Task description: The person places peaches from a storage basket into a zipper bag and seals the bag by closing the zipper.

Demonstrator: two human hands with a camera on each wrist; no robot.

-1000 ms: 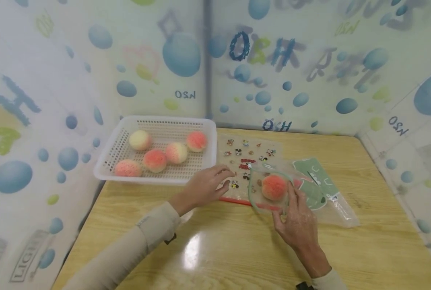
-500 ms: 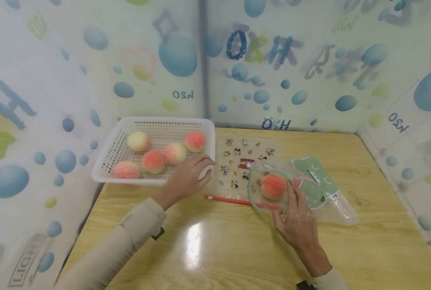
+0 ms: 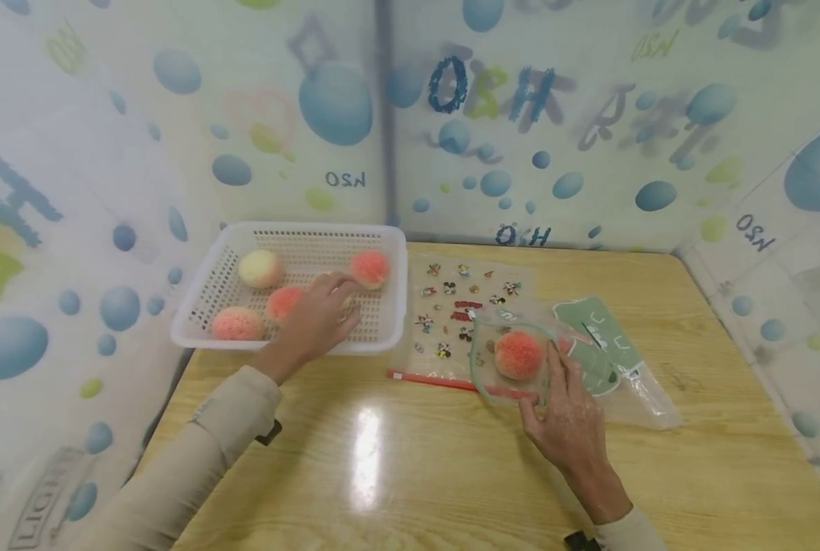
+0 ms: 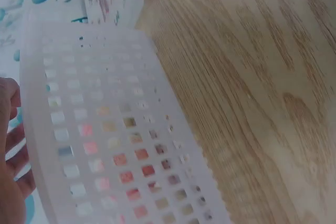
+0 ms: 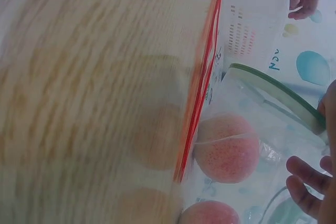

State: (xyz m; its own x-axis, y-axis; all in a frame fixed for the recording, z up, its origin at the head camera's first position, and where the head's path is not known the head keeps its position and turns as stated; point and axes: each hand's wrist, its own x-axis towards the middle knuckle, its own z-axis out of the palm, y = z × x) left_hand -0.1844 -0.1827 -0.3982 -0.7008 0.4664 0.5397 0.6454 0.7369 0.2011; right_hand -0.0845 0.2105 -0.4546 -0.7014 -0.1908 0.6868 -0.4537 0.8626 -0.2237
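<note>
My left hand (image 3: 320, 317) hovers over the white perforated basket (image 3: 399, 306), its fingers loosely curved and reaching down among the peaches. It largely covers one peach; whether it touches it I cannot tell. Other pink and cream peaches, like this pale one (image 3: 261, 268), lie around it. My right hand (image 3: 571, 413) holds the green-rimmed mouth of a clear zip bag (image 3: 606, 344), thumb and fingers at its right edge. Inside the opening sits a pink peach (image 3: 517, 354). A second peach (image 5: 210, 213) shows lower in the right wrist view.
A clear bag with cartoon prints (image 3: 444, 306) and a red zip strip (image 3: 437, 380) lies flat between basket and green-rimmed bag, partly under the latter. Patterned walls (image 3: 492, 130) close off the wooden table (image 3: 437, 474) at the back and sides.
My left hand has moved left, from beside the bag's mouth to over the basket, now covering a peach. My right hand stays at the bag's edge.
</note>
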